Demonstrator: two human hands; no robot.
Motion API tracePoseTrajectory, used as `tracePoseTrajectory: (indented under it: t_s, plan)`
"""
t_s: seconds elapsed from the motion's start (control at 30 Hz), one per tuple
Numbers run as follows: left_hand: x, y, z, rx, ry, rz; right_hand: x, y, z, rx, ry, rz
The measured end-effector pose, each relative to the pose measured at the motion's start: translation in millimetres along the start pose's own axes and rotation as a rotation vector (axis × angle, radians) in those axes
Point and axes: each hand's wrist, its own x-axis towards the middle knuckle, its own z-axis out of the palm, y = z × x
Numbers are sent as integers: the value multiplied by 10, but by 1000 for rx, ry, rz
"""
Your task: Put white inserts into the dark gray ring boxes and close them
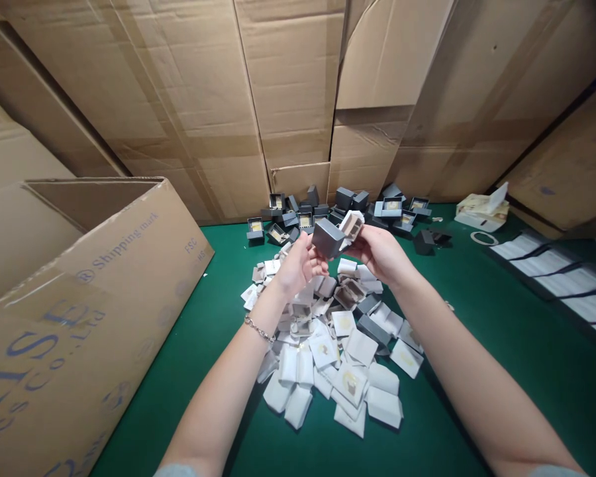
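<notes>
My left hand [297, 266] grips a small dark grey box [328, 238] from its left side, palm partly turned up. My right hand [381, 253] has its fingers closed on a small white box insert [351, 226] with a hollow, shaded inside, held close beside the grey box; whether the two touch I cannot tell. Under both hands spreads a heap of white folded inserts and cards [322, 348], some with a yellowish print. A few grey box pieces [374, 329] lie among them. Behind the hands stand several small dark boxes [391, 207], some open with gold-coloured contents.
A large printed cardboard carton [129, 291] stands open at the left on the green table [457, 318]. Cardboard sheets [298, 79] wall off the back. On the right are a tissue pack [481, 211], a white ring [483, 238] and a dark tray [551, 297] with white rows.
</notes>
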Motion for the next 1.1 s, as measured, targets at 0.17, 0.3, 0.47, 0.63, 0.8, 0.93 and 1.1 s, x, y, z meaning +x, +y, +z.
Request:
tracePoseTrajectory:
  t_s: [0.17,0.3,0.47,0.63,0.8,0.93,1.1]
  plan:
    - [31,-74,39,203,84,230,-3,68,74,108,26,38]
    - [100,-132,-20,339,273,351,-60,78,179,221,55,108]
    - [84,-84,-52,304,350,403,-151,12,241,329,52,216]
    - [40,-16,-9,-26,333,286,-148,-14,222,288,63,239]
    - [21,11,-36,-311,279,202,-74,31,177,173,138,126]
    - [-18,43,-35,-439,183,116,-33,92,135,54,99,-31]
    - [-63,42,11,-396,64,-27,-24,128,99,-63,-11,-63]
